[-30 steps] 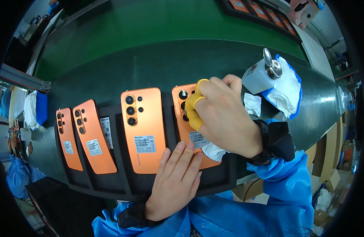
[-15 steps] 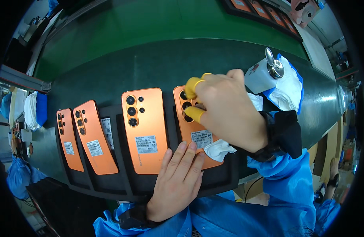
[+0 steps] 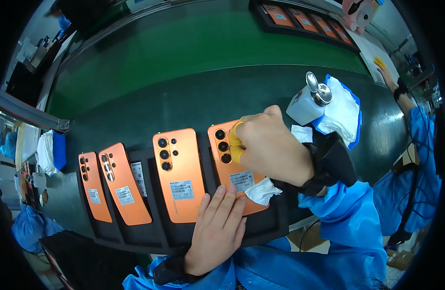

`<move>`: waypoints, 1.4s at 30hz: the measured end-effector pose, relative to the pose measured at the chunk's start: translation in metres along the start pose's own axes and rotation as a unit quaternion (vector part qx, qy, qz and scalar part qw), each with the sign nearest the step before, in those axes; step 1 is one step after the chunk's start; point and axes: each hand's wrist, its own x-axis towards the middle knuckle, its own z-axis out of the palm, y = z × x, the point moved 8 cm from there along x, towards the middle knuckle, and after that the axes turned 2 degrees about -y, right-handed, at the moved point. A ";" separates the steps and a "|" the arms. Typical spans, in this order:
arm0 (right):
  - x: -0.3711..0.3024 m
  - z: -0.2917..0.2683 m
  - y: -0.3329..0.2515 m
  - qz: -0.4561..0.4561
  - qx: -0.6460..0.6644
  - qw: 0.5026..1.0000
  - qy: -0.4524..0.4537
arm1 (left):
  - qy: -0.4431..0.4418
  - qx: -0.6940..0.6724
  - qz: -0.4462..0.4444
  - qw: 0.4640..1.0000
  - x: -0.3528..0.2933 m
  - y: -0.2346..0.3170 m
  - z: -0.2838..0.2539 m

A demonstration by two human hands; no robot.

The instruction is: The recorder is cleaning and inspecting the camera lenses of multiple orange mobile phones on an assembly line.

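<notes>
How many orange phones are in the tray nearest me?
4 in the black tray, left to right: leftmost phone, second phone, third phone beside the left hand, and fourth phone partly covered by the right hand. Others underneath could be hidden.

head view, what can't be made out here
In the head view:
Right hand: its back hides its palm and anything held there.
Orange smartphone beneath that hand: upper right hidden by it, part of the lower edge by the left hand.
White printed label: left part behind the second smartphone from the left.
Co-worker at right: partly lost in the picture's dark rim.
</notes>
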 end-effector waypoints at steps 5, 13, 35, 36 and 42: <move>0.003 0.004 -0.003 -0.012 0.043 0.999 -0.009 | -0.010 0.009 0.005 1.000 0.001 0.000 0.000; 0.015 0.004 0.004 0.044 0.043 0.994 -0.090 | 0.002 0.001 0.002 1.000 0.003 -0.001 -0.001; -0.078 -0.110 0.107 0.229 -0.108 0.954 0.161 | 0.003 0.025 0.017 1.000 -0.001 0.003 -0.001; -0.079 -0.110 0.100 0.186 -0.133 0.954 0.193 | 0.004 0.022 0.018 1.000 -0.001 0.003 -0.001; -0.092 -0.107 0.088 0.114 -0.194 0.946 0.233 | 0.013 0.011 0.007 1.000 0.002 0.003 -0.005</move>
